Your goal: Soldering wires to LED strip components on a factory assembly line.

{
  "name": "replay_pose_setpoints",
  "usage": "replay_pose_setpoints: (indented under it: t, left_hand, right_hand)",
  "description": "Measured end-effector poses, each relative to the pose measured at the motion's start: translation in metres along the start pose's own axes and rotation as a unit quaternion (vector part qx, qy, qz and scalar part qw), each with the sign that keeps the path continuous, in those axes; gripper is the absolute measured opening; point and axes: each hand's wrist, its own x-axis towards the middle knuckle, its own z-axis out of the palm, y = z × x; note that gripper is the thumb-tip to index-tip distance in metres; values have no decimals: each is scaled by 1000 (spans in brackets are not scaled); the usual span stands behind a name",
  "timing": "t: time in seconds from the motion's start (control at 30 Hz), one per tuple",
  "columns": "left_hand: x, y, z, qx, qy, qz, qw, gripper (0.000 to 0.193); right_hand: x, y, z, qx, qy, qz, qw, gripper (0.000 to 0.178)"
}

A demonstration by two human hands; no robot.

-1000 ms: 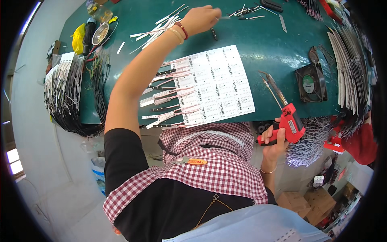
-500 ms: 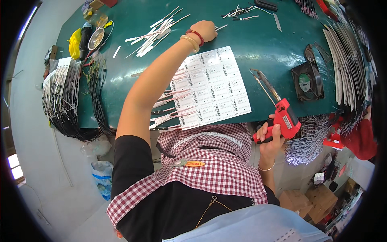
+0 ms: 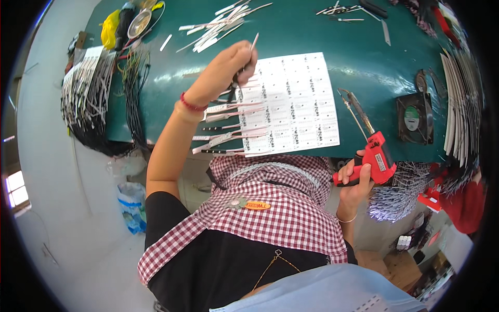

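Note:
My left hand (image 3: 228, 67) is closed on a thin wired strip (image 3: 255, 40); its pale end sticks up past the fingers and a dark part shows below them. This hand hovers over the left edge of a white sheet (image 3: 306, 99) printed with rows of small circuit patterns. Several black and white strips (image 3: 221, 138) with pinkish leads lie along that same edge, leads resting on the sheet. My right hand (image 3: 356, 179) grips a red and black soldering gun (image 3: 378, 158) by its handle, with the tip pointing up and left beside the sheet's right edge.
A pile of white strips (image 3: 221, 28) lies at the far side of the green table (image 3: 171, 109). Bundled black cables (image 3: 91, 112) hang at the left edge. On the right are a black fan (image 3: 414, 119) and stacked pale strips (image 3: 457, 104). A person's red sleeve (image 3: 464, 208) shows beyond.
My left hand has come back from the far side toward the sheet's left edge, bringing the strip and turning it upright. The right hand still holds the soldering gun. The whole view has shifted slightly.

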Motion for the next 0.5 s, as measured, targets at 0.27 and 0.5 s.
replay_pose_setpoints:
  t: [0.27,0.5]
  left_hand:
    - [-62,-35,20,296,-16,-109,949,15]
    - [-67,-64,49,409,42,-32,911,11]
  right_hand:
    - [-9,20,8,-25,-101,81,991,43]
    - [-28,30,-4,-81,-123,132,980,44]
